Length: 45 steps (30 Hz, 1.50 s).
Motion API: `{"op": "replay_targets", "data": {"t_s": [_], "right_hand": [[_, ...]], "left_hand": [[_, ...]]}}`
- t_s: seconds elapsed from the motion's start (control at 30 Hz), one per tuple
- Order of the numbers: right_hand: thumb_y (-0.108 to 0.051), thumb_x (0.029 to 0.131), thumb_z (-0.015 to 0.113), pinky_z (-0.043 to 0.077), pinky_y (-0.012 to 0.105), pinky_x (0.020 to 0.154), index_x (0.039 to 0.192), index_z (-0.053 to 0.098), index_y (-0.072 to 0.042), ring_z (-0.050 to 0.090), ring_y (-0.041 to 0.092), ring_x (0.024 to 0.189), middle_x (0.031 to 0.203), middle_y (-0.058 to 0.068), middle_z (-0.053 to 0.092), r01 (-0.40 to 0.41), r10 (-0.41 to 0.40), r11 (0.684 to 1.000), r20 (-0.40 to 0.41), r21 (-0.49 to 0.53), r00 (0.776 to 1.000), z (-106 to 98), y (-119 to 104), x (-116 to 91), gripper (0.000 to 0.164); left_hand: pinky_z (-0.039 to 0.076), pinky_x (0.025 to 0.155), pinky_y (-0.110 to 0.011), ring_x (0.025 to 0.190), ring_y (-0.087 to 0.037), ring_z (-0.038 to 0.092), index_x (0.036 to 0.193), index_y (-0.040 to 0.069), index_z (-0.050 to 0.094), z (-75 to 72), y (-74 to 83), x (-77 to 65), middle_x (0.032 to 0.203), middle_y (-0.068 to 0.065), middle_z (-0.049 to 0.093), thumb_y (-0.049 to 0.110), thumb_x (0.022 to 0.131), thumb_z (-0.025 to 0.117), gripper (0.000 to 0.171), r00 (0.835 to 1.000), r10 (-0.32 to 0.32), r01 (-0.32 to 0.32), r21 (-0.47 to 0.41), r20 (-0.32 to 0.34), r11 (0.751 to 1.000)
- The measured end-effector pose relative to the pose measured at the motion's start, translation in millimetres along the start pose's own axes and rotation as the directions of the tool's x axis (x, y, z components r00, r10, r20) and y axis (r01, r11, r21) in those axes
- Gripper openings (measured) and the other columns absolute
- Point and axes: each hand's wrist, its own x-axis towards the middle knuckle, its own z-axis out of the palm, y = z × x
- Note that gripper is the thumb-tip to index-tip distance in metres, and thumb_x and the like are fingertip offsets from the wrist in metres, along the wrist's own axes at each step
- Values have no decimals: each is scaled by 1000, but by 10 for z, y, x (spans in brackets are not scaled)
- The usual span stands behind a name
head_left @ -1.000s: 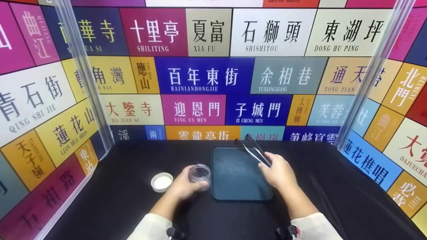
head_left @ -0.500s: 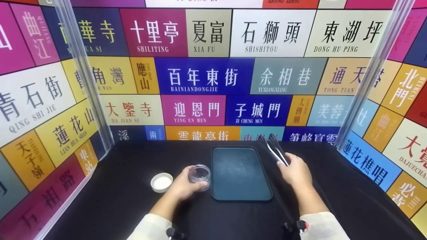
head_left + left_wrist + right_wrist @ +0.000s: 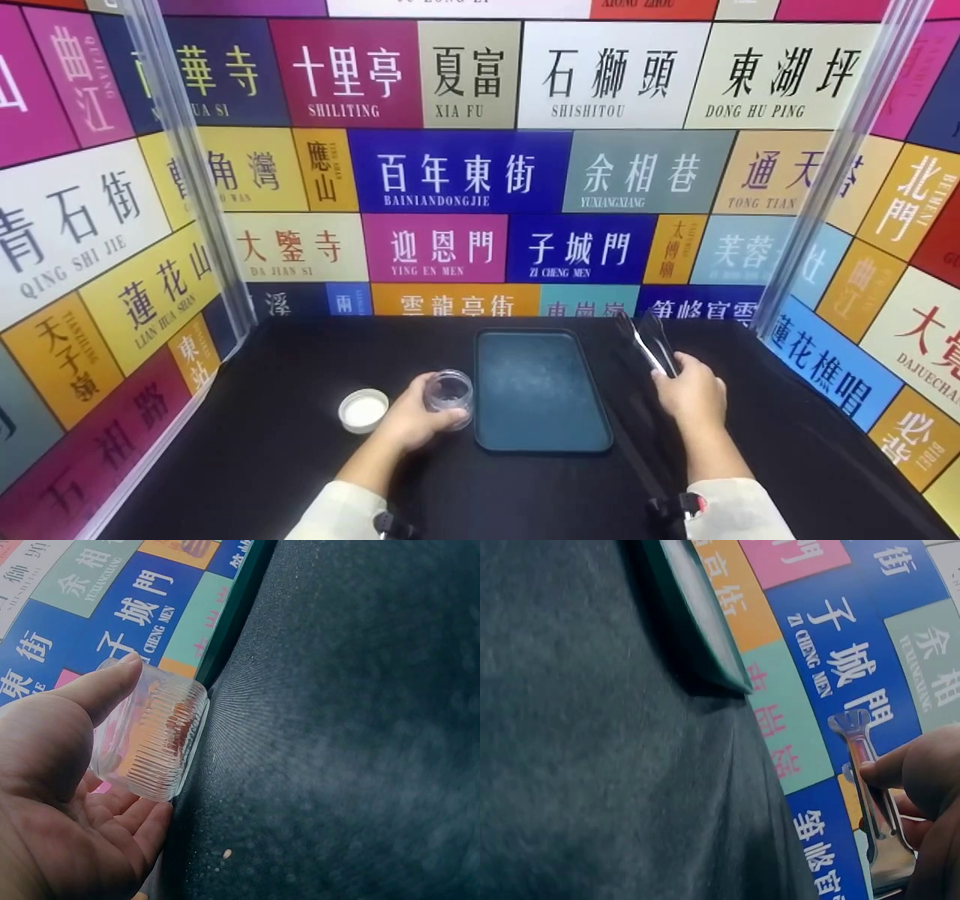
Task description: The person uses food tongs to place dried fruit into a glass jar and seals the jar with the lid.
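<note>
My left hand (image 3: 420, 412) grips a clear jar (image 3: 450, 390) just left of the blue-green tray (image 3: 544, 442). The jar has no lid on it. In the left wrist view the thumb and fingers curl round the ribbed jar (image 3: 161, 735), and a reddish-brown patch shows in or through its wall. Right of the tray, my right hand (image 3: 691, 390) holds metal tongs (image 3: 660, 360) with dark tips pointing away from me. The tongs (image 3: 874, 802) are pinched between thumb and fingers in the right wrist view, their arms spread apart with nothing visible between them.
A white round lid (image 3: 364, 410) lies left of the left hand on the black cloth (image 3: 300, 360). Panels with printed signs (image 3: 457, 172) stand at the back and sides. Clear upright strips (image 3: 817, 180) run along both corners.
My right hand has carried the tongs from above the tray's right edge to the right, clear of the tray. The left hand, jar and lid have stayed in place.
</note>
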Motion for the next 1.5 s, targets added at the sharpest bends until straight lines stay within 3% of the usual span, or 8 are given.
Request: {"op": "replay_targets", "data": {"t_s": [0.9, 1.33, 1.5], "right_hand": [[-31, 102, 64, 35, 70, 120, 154, 47, 7, 45, 60, 142, 157, 36, 47, -101, 103, 995, 110, -27, 989, 82, 488, 92, 67], [-34, 101, 64, 34, 70, 121, 154, 45, 8, 44, 59, 144, 158, 37, 45, -107, 112, 993, 132, -47, 985, 56, 488, 78, 70], [-39, 100, 66, 37, 73, 115, 157, 43, 4, 43, 63, 140, 160, 35, 44, -148, 151, 988, 135, -32, 979, 38, 460, 57, 75]], "left_hand": [[44, 122, -60, 138, -39, 61, 158, 7, 45, -6, 3, -9, 150, -21, 63, 40, 81, 93, 97, 1000, 17, -17, -1, -1, 1000], [43, 122, -61, 138, -39, 60, 158, 7, 44, -11, 11, -8, 150, -21, 62, 41, 81, 93, 98, 1000, 11, -11, -4, 9, 1000], [43, 122, -61, 138, -39, 60, 158, 6, 44, -8, 2, -9, 150, -21, 62, 41, 81, 94, 98, 1000, 11, -11, -9, 9, 1000]]}}
